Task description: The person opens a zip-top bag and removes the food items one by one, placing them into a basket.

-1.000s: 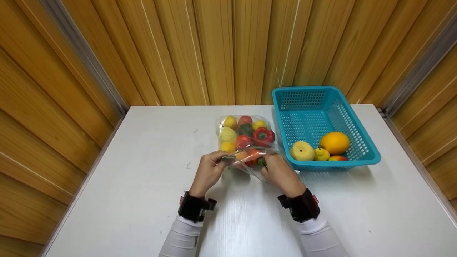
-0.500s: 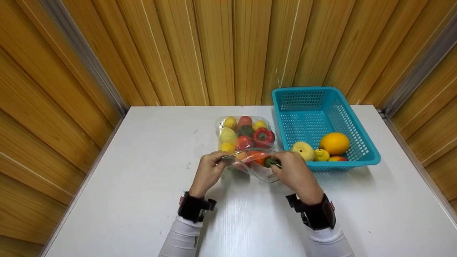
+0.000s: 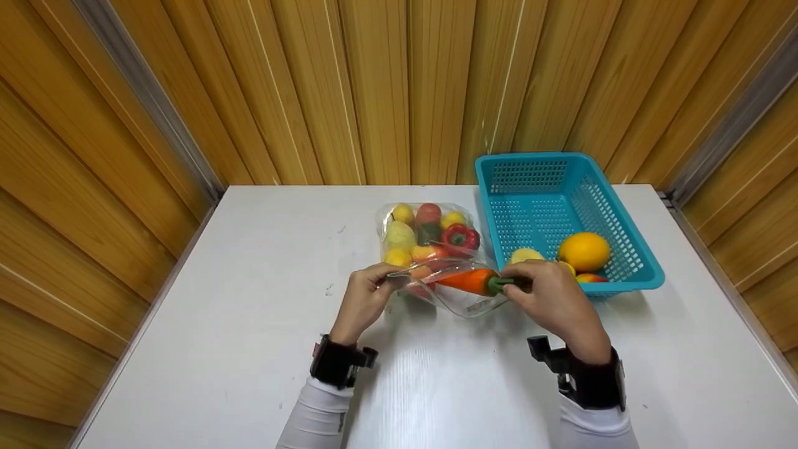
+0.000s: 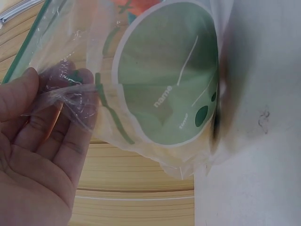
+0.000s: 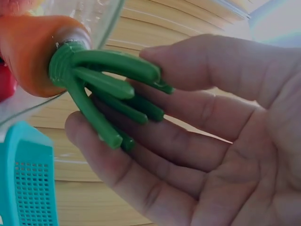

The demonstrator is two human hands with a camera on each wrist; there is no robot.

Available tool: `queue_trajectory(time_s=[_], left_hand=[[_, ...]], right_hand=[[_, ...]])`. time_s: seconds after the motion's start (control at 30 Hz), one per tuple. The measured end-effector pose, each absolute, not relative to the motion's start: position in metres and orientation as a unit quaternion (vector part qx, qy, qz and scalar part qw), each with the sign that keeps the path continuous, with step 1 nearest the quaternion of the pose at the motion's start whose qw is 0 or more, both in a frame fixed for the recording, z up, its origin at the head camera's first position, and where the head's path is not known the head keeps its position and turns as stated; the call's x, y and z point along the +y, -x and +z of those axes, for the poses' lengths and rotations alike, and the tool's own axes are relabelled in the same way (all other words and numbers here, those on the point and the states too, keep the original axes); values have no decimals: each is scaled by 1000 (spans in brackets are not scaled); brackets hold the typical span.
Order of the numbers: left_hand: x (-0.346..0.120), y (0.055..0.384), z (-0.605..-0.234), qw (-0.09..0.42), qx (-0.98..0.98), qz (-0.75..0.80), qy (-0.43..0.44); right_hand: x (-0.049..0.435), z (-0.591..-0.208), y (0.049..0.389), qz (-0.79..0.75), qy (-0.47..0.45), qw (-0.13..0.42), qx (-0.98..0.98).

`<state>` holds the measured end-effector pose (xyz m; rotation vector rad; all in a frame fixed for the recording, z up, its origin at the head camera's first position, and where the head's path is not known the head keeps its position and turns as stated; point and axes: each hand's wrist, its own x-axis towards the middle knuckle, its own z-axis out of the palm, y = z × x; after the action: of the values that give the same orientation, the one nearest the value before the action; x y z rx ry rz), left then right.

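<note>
A clear plastic bag point(image 3: 464, 307) full of fruit and vegetables lies mid-table, its mouth held apart towards me. My left hand point(image 3: 365, 302) pinches the left side of the bag's rim between thumb and fingers. In the left wrist view the bag's side carries a green printed label point(image 4: 164, 75). My right hand point(image 3: 558, 299) holds an orange carrot point(image 3: 467, 280) by its green stems point(image 5: 108, 80), with the thumb on one side and fingers on the other. The carrot's top pokes out at the bag mouth; its tip is still inside. A red pepper point(image 3: 460, 237) shows through the plastic.
To the right of the bag stands a turquoise basket point(image 3: 629, 224). It holds a mango-like orange fruit point(image 3: 584, 251), a pale yellow round fruit point(image 3: 527, 255) and others partly hidden by my right hand. Wood-panelled walls enclose the white table point(image 3: 280, 249).
My right hand has moved right out of the bag mouth, drawing the carrot rightward with it. A red-yellow fruit inside the bag has shifted. The left hand stays where it was.
</note>
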<state>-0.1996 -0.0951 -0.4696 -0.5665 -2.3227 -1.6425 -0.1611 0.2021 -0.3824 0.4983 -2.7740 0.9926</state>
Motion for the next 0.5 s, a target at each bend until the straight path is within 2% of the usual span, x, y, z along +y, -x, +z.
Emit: queue_trajectory(time_s=[0.17, 0.5], left_hand=[[-95, 200, -469, 122, -794, -562, 195], [-95, 199, -469, 108, -792, -570, 191]], right_hand=[[212, -376, 155, 350, -157, 74, -921], [244, -368, 143, 366, -158, 106, -911]])
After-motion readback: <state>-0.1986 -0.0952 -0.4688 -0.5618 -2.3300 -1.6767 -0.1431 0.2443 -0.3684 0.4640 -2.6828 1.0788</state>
